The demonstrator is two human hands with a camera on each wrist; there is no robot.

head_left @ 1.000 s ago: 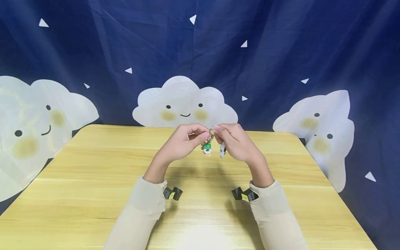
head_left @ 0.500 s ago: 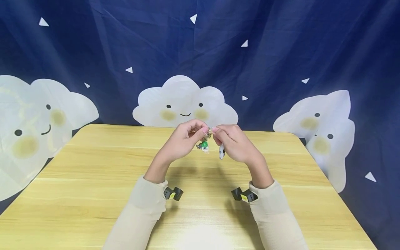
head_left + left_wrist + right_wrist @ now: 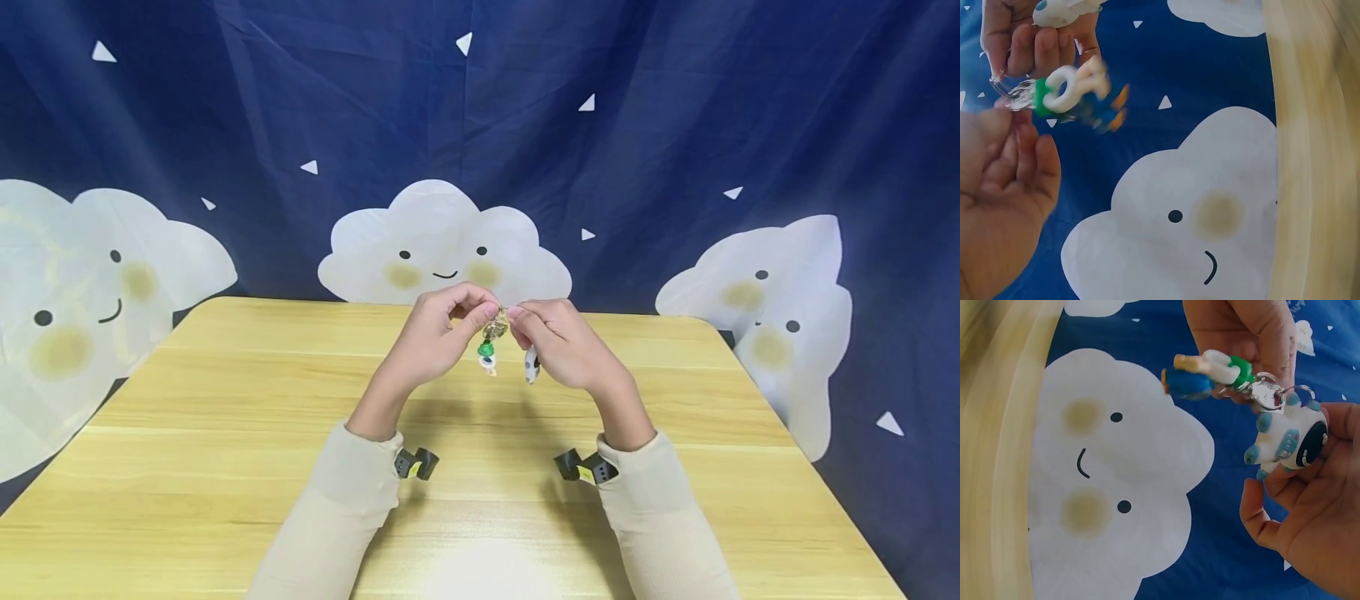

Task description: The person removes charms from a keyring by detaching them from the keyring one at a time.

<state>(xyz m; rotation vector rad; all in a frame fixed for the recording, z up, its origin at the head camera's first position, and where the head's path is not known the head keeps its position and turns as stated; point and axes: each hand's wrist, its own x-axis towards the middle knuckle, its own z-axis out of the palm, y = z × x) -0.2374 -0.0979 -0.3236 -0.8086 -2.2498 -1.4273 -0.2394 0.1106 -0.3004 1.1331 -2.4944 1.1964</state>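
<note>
1. The chain [image 3: 1266, 395] is pinched by thumb and fingertips of the left hand [image 3: 431, 337]; from it the green charm [image 3: 487, 354] is hung, between the hands and above the table [image 3: 187, 433].
2. The ring [image 3: 1302, 386] seems to be pinched by the right hand [image 3: 566, 342]. The white charm [image 3: 1288, 434] is seen below, against the curled fingers; whether it is also gripped by them cannot be told, nor whether ring and chain are linked.
3. A drop is judged the chief risk: only small metal parts are held, by fingertips, so a charm could be lost through a slight slip.
4. The green charm is blurred in the left wrist view; if it is swung, the chain could be twisted or tugged from the pinch.
5. In the head view the metal is largely covered by fingertips, so a poor alignment could be overlooked.
6. The hands are held near the table's far edge, with the curtain [image 3: 525, 125] hung beyond; a charm knocked forward could be sent over.
7. More room is offered nearer the body and to both sides.
8. The wrist cameras [image 3: 417, 464] are turned inward, well apart; they could be bumped if the wrists are brought together.
</note>
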